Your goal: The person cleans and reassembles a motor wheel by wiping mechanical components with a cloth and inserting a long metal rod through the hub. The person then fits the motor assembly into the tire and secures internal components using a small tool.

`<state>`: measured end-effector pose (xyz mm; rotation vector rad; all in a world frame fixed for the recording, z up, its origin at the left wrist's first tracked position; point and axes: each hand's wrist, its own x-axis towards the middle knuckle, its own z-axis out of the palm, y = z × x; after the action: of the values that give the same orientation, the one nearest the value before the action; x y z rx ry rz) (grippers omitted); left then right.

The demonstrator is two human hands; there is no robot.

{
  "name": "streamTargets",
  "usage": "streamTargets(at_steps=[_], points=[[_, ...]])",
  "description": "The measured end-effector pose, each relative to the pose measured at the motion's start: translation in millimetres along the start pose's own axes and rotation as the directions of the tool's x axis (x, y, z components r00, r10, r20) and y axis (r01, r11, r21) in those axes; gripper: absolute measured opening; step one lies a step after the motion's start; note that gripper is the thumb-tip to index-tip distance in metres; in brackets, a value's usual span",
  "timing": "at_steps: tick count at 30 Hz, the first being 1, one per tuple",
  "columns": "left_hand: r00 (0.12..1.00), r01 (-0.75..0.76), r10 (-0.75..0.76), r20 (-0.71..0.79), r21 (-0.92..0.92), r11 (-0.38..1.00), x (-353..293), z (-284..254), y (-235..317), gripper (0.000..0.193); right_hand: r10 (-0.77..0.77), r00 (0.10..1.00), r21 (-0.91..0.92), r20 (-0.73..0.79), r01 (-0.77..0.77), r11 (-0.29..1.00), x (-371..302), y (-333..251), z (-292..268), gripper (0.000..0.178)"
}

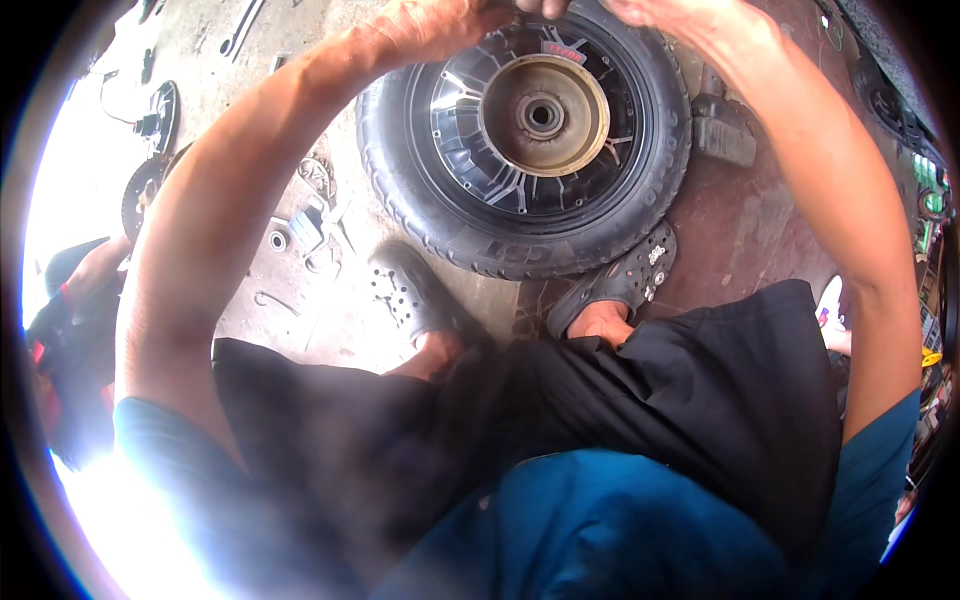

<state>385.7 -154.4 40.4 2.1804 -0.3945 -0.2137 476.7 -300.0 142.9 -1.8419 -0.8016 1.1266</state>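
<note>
A black scooter wheel [520, 225] with its tyre lies flat on the floor in front of my feet. Its black finned hub surrounds a dull metal drum [545, 120] with a round bearing hole in the middle. My left hand [440, 28] reaches over the far left rim of the tyre. On the far right side is my right hand [680, 15]. Both hands run out of the picture's top edge, with a few darkened fingertips showing between them. What they touch or hold is hidden.
Metal parts [308, 228], a small bearing ring [278, 241] and a hooked piece [277, 302] lie on the floor to the left. A dark block [724, 135] stands right of the tyre. Another person's arm [98, 265] shows at far left, beside a brake disc [140, 200].
</note>
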Motion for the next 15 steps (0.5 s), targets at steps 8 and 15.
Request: streamTargets(at_steps=[8, 15], points=[[0.996, -0.069, 0.061, 0.061, 0.146, 0.987, 1, -10, -13, 0.030, -0.684, 0.729, -0.830, 0.018, 0.393, 0.397, -18, 9, -1, 0.017], [0.994, -0.086, 0.074, 0.080, 0.158, 0.984, 4, -11, -15, 0.031, -0.565, 0.822, -0.473, -0.079, 0.467, 0.747, -32, -3, 2, 0.023]])
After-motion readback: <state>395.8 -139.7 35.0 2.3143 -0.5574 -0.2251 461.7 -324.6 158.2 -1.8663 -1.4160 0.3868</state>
